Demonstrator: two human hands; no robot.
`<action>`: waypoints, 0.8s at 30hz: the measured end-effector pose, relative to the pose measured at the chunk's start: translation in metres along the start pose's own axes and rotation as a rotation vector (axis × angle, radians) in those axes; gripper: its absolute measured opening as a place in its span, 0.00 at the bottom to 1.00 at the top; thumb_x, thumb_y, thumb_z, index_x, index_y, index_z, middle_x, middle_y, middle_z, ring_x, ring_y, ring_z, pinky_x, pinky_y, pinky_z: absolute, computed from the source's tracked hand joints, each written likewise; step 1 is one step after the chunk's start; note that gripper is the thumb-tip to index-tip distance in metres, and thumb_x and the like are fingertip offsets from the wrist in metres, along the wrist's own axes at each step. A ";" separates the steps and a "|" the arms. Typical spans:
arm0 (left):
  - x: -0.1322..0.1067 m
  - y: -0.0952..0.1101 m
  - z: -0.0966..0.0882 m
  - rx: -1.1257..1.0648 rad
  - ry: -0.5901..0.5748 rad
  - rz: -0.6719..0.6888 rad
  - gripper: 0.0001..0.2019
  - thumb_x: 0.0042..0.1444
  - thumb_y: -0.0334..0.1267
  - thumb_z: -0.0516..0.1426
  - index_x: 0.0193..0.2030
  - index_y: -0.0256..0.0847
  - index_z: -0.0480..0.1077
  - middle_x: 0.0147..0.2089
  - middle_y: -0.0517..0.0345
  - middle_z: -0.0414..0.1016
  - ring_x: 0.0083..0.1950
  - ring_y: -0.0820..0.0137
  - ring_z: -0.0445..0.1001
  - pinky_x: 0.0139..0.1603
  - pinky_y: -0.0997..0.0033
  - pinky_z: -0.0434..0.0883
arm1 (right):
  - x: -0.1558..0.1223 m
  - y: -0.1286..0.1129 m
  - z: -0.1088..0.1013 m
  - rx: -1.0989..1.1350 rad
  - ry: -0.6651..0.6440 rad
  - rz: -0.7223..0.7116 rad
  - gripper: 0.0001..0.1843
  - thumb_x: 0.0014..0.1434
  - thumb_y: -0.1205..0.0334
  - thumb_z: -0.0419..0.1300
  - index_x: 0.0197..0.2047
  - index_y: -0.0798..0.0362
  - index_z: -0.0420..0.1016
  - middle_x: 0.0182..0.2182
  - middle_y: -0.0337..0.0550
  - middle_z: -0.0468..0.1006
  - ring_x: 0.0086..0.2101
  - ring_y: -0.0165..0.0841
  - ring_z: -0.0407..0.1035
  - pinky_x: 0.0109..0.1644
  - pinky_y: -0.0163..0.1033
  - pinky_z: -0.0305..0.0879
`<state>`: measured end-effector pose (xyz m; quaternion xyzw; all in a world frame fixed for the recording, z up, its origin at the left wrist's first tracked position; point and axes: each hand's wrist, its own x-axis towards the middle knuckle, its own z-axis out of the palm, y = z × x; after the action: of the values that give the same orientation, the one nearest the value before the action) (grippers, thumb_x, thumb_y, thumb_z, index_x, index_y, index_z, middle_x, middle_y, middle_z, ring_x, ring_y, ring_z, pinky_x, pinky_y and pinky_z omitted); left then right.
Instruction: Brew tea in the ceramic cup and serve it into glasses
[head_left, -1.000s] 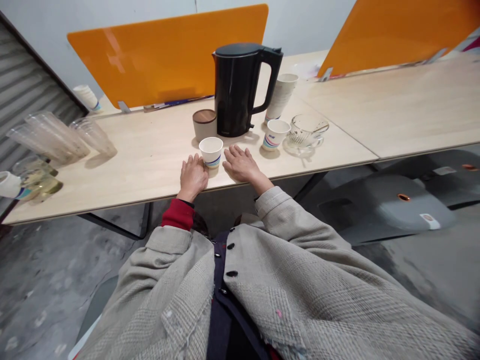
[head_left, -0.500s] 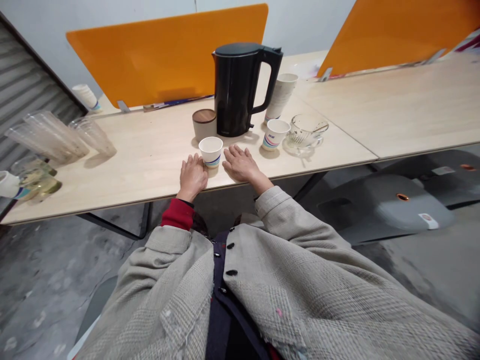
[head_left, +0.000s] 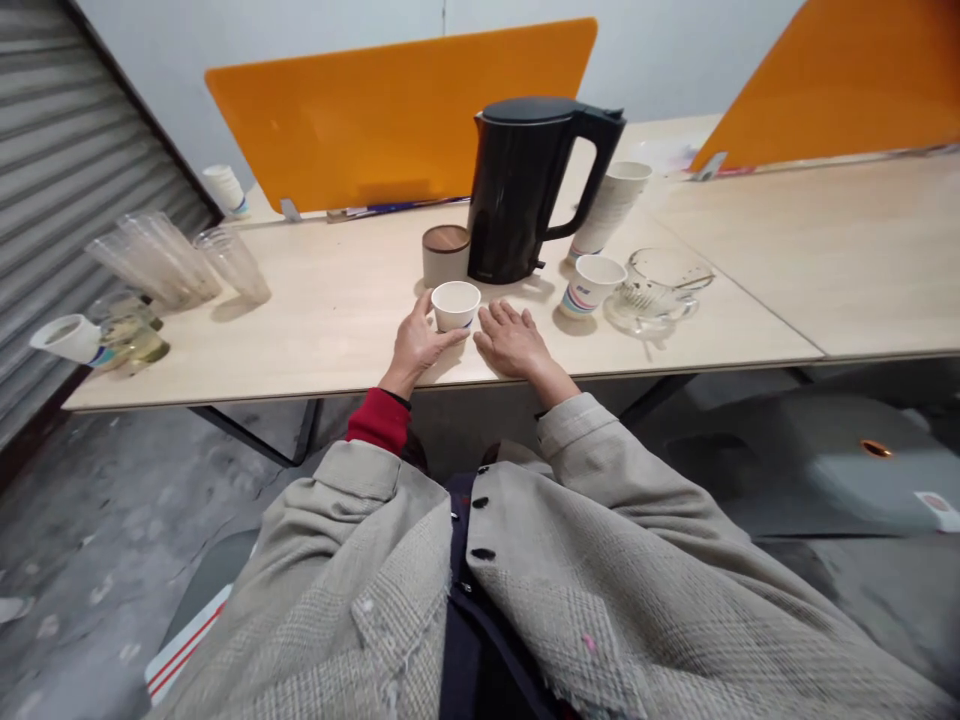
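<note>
A white paper cup (head_left: 455, 302) stands upright near the table's front edge. My left hand (head_left: 421, 345) is wrapped round its left and near side, thumb across the front. Flat on the table just right of the cup lies my right hand (head_left: 516, 342), fingers stretched out and holding nothing. Behind the cup is a small canister (head_left: 445, 262) with a brown wood-look lid. A tall black electric kettle (head_left: 517, 190) stands beside that canister. Right of my right hand are another paper cup (head_left: 590, 288) and a clear glass cup (head_left: 660, 290) with dark bits inside.
A tall stack of paper cups (head_left: 611, 205) leans behind the kettle. Stacks of clear plastic cups (head_left: 161, 260) stand on the left, near a tilted paper cup (head_left: 71, 340) and a glass (head_left: 135, 340) with yellowish liquid. Orange dividers (head_left: 390, 120) line the back. Grey stools (head_left: 862, 460) sit at right.
My left hand has gone from lying beside the paper cup to gripping it, thumb now across its front. The right hand stays flat on the table. The view has shifted left.
</note>
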<state>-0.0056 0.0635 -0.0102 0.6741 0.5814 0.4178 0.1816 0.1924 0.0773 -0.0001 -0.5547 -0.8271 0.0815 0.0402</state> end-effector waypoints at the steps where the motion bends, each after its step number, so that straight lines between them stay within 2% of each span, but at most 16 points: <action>1: 0.002 0.000 0.003 -0.068 0.014 -0.006 0.40 0.56 0.43 0.73 0.74 0.46 0.68 0.72 0.44 0.79 0.72 0.50 0.79 0.71 0.49 0.77 | 0.000 0.000 0.000 -0.005 -0.002 0.001 0.39 0.79 0.52 0.41 0.84 0.64 0.53 0.85 0.62 0.49 0.83 0.55 0.44 0.85 0.70 0.43; 4: 0.004 -0.001 0.009 -0.183 0.043 -0.041 0.31 0.54 0.42 0.74 0.64 0.44 0.75 0.63 0.45 0.85 0.65 0.50 0.83 0.67 0.49 0.79 | 0.000 0.000 0.001 -0.014 -0.003 -0.003 0.39 0.79 0.52 0.41 0.84 0.65 0.53 0.85 0.63 0.50 0.83 0.54 0.44 0.85 0.70 0.44; 7: 0.003 -0.002 0.012 -0.211 0.078 -0.067 0.26 0.53 0.42 0.76 0.58 0.44 0.76 0.57 0.47 0.87 0.60 0.51 0.85 0.63 0.48 0.81 | 0.001 0.001 0.003 -0.021 0.005 -0.003 0.39 0.79 0.52 0.41 0.84 0.64 0.54 0.84 0.63 0.51 0.83 0.54 0.45 0.84 0.71 0.45; 11: -0.001 -0.003 0.011 -0.219 0.132 -0.082 0.25 0.52 0.42 0.76 0.54 0.44 0.76 0.55 0.48 0.87 0.58 0.53 0.84 0.61 0.51 0.81 | 0.001 0.002 0.004 -0.040 0.011 -0.013 0.39 0.78 0.51 0.41 0.84 0.63 0.54 0.84 0.62 0.51 0.83 0.54 0.46 0.84 0.70 0.46; 14: -0.006 -0.009 0.001 -0.217 0.183 -0.088 0.25 0.52 0.42 0.76 0.54 0.43 0.75 0.56 0.48 0.86 0.57 0.55 0.84 0.60 0.55 0.80 | 0.000 0.002 0.005 -0.048 0.004 -0.013 0.39 0.78 0.52 0.40 0.84 0.64 0.54 0.84 0.62 0.51 0.83 0.54 0.46 0.84 0.70 0.46; 17: -0.012 -0.024 -0.021 -0.226 0.281 -0.086 0.25 0.51 0.42 0.76 0.52 0.43 0.74 0.53 0.50 0.85 0.54 0.58 0.84 0.57 0.58 0.80 | -0.001 0.003 0.006 -0.064 0.012 -0.013 0.39 0.78 0.52 0.40 0.84 0.64 0.55 0.84 0.62 0.52 0.83 0.54 0.47 0.84 0.70 0.48; 19: -0.017 -0.039 -0.043 -0.222 0.381 -0.085 0.25 0.49 0.43 0.77 0.50 0.43 0.73 0.50 0.52 0.85 0.50 0.60 0.83 0.53 0.61 0.78 | -0.001 0.003 0.007 -0.070 0.029 -0.019 0.39 0.78 0.52 0.39 0.83 0.64 0.56 0.84 0.62 0.54 0.82 0.55 0.49 0.84 0.70 0.50; 21: -0.025 -0.055 -0.070 -0.192 0.484 -0.101 0.26 0.47 0.43 0.77 0.49 0.43 0.73 0.47 0.53 0.84 0.48 0.62 0.82 0.50 0.64 0.76 | -0.001 0.003 0.008 -0.060 0.038 -0.023 0.39 0.78 0.52 0.39 0.83 0.64 0.57 0.83 0.63 0.55 0.82 0.56 0.49 0.84 0.71 0.50; 24: -0.041 -0.079 -0.119 -0.099 0.626 -0.168 0.24 0.49 0.43 0.75 0.49 0.42 0.73 0.46 0.56 0.83 0.46 0.65 0.81 0.49 0.66 0.75 | -0.002 0.003 0.008 -0.032 0.024 -0.019 0.40 0.78 0.51 0.38 0.83 0.66 0.57 0.84 0.64 0.53 0.82 0.56 0.48 0.84 0.71 0.48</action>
<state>-0.1464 0.0166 -0.0124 0.4527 0.6417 0.6162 0.0604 0.1950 0.0760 -0.0082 -0.5483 -0.8330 0.0612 0.0417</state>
